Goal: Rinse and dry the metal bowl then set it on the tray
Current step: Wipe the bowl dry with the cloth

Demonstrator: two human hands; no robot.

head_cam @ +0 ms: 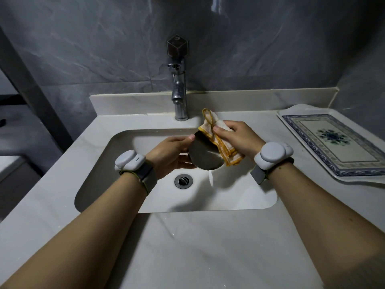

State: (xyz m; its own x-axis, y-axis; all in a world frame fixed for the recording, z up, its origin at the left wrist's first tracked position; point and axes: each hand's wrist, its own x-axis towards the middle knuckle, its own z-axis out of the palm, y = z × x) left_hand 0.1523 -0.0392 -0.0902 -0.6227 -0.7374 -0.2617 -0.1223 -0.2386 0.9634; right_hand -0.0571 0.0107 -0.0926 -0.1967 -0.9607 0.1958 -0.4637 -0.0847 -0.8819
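I've got the metal bowl (205, 154) held up over the sink (245, 197), tilted so its outside bottom faces me. My left hand (170, 154) grips it at the left rim, thumb up top near the edge, fingers curled underneath. My right hand (235, 136) pinches a cloth (220, 142), white w/ yellow-orange trim, and presses it against the bowl's right side; part of the cloth sticks up above the thumb, the rest hangs down past the bowl's rim. Both hands clamped, none loose.

Rel. to the grip: drain (183, 181) sits just below and a bit left of the bowl, in the basin floor. Faucet (179, 94) stands behind the hands, on the far edge of the counter (198, 247), no water visible from the spout. Tray (333, 142), patterned blue border w/ a flower motif in the middle, lies well to the right of my right hand on the countertop, apart from the bowl. A white wrist device (130, 160) is strapped on each forearm. Gray marbled wall (270, 49) behind everything.
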